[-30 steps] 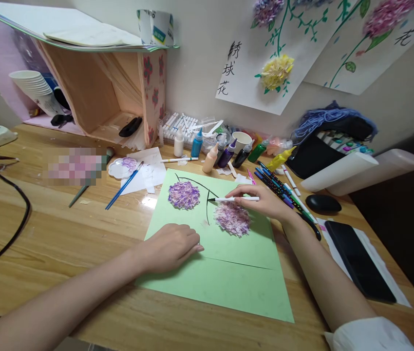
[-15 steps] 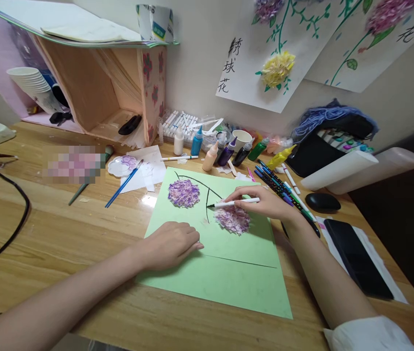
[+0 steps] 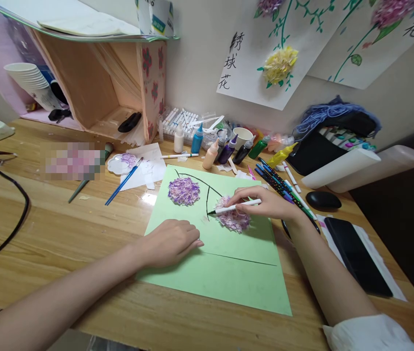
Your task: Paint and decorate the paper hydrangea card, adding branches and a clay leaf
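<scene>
My right hand [image 3: 261, 202] grips a white marker [image 3: 233, 207], its dark tip on a short black line drawn on the green sheet [image 3: 243, 287]. Beneath the marker and fingers is a pink-purple paper flower [image 3: 236, 222], partly covered. A second purple flower [image 3: 184, 190] sits at the sheet's upper left, with a black curved line running between the two. My left hand [image 3: 173, 243] rests on the left part of the sheet, fingers curled in and pressed together, nothing visible in them. A thin dark line crosses the lower part of the sheet.
Paint bottles [image 3: 210, 153] stand behind the sheet. Pens [image 3: 283, 187] lie to its right, near a mouse [image 3: 323, 200] and a black phone [image 3: 358, 256]. On the left are blue brushes [image 3: 124, 181], a paint palette [image 3: 119, 165] and a black cable [image 3: 17, 185].
The marker tip has moved slightly down along the short black line, with my right hand following. My left hand keeps its place on the sheet. The whole view has shifted a little.
</scene>
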Motion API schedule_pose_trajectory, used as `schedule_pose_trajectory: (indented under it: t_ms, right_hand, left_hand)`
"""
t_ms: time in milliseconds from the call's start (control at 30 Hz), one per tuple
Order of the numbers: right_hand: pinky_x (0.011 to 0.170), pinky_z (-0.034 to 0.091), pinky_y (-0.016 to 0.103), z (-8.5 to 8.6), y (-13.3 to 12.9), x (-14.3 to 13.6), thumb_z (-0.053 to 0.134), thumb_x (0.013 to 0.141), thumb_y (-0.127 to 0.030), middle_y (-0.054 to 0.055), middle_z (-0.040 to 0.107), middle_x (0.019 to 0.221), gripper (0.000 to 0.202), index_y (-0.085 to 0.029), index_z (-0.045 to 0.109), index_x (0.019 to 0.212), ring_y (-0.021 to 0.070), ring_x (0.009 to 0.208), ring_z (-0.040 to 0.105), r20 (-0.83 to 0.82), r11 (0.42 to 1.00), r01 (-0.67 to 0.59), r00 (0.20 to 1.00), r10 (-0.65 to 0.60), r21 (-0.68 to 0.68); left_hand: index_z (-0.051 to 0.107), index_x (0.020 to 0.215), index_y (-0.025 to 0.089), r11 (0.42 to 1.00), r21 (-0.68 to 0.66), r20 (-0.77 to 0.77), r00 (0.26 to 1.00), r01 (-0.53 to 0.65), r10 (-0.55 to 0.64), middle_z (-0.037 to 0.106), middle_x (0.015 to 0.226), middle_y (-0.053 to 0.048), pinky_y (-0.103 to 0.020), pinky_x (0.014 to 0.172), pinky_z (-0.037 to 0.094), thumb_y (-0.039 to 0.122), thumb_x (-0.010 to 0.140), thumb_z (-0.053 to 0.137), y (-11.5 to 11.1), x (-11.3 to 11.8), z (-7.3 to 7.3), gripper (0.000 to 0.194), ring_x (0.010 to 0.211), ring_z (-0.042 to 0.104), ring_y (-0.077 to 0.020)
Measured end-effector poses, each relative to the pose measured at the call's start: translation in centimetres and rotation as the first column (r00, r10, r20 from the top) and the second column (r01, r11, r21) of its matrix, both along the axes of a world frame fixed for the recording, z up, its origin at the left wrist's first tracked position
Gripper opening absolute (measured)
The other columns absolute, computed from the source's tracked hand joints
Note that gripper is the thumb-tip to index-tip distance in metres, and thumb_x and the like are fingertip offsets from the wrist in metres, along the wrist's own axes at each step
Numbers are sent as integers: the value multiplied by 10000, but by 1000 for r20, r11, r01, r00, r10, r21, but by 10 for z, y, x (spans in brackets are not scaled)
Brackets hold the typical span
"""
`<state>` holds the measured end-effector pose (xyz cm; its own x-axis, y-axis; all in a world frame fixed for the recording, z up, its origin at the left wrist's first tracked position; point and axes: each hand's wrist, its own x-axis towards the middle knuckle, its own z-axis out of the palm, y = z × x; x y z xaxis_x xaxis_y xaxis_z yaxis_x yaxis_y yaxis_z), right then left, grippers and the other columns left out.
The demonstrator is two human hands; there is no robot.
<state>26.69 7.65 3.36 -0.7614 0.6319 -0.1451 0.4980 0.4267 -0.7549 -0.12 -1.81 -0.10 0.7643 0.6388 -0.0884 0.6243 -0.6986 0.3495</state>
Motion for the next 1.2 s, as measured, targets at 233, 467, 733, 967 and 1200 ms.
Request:
schedule_pose_trajectory:
  t_ms: [233,467,733,967,1200]
  right_hand:
    - [775,471,286,1,0,1,571,838,-330,72,709,935,247,-192,728,970,190,852,641,-18,999,-38,999,38,-12]
    - [769,473,286,2,-1,0,568,839,-311,69,707,930,236,-194,728,966,187,845,638,-19,999,-49,999,49,-16]
    - [752,480,304,0,-2,1,572,832,-341,69,705,930,238,-193,722,944,204,851,636,-68,996,73,995,-69,53]
    - [723,480,316,-7,0,-5,541,823,-293,60,697,955,220,-197,700,941,211,851,626,-137,890,388,921,-365,240]
    - [742,486,328,-9,-1,-8,538,818,-292,62,696,950,217,-198,699,928,213,853,625,-89,903,352,936,-341,245]
  left_hand:
    - [493,772,187,1000,3,-10,1000,5,-5,600,755,-30,-293,600,332,370,987,246,1,0,0,375,666,515,-175]
    - [488,767,189,1000,6,-11,1000,8,-8,596,753,-28,-295,601,333,374,988,239,0,0,1,381,667,514,-174]
    - [482,762,189,1000,10,-14,1000,11,-11,598,754,-26,-299,600,339,373,988,242,0,0,0,377,671,517,-173]
    - [487,759,186,1000,5,12,1000,4,-4,598,740,-29,-304,593,338,369,986,255,-1,-1,0,372,659,518,-173]
    - [487,754,184,1000,2,9,1000,7,-7,598,733,-32,-304,587,335,366,985,260,0,0,2,371,652,520,-178]
